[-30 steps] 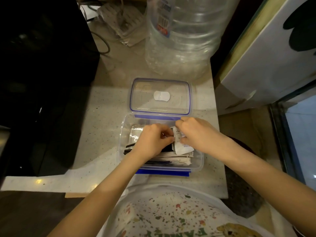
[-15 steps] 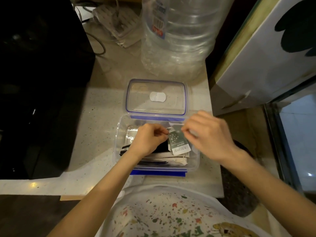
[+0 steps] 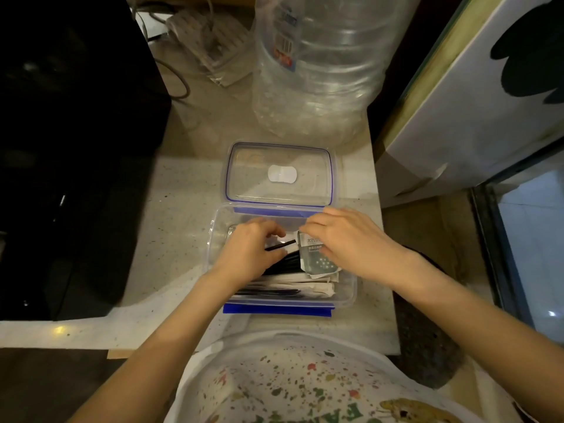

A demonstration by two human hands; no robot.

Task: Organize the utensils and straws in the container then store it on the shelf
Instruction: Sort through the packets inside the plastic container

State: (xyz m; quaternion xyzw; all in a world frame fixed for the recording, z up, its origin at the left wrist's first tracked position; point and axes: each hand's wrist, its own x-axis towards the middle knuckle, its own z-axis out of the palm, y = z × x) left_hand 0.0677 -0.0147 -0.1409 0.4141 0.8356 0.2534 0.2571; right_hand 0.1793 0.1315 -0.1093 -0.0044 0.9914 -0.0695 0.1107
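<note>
Presently: left hand [image 3: 247, 254] fingers curled around black straw [image 3: 282, 245], likely aligning it with bundle. Right hand [image 3: 345, 239] fingers bent onto sachet [image 3: 317, 261], grip unclear, probably tucking it flat. Both wrists angled inward over open container [image 3: 348, 296], mid-counter; lid [image 3: 279, 175] lying just beyond, far side.

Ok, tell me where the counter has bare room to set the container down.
Bare counter lies left of the container, up to the black appliance. Behind the lid the water jug and cables crowd it.
</note>
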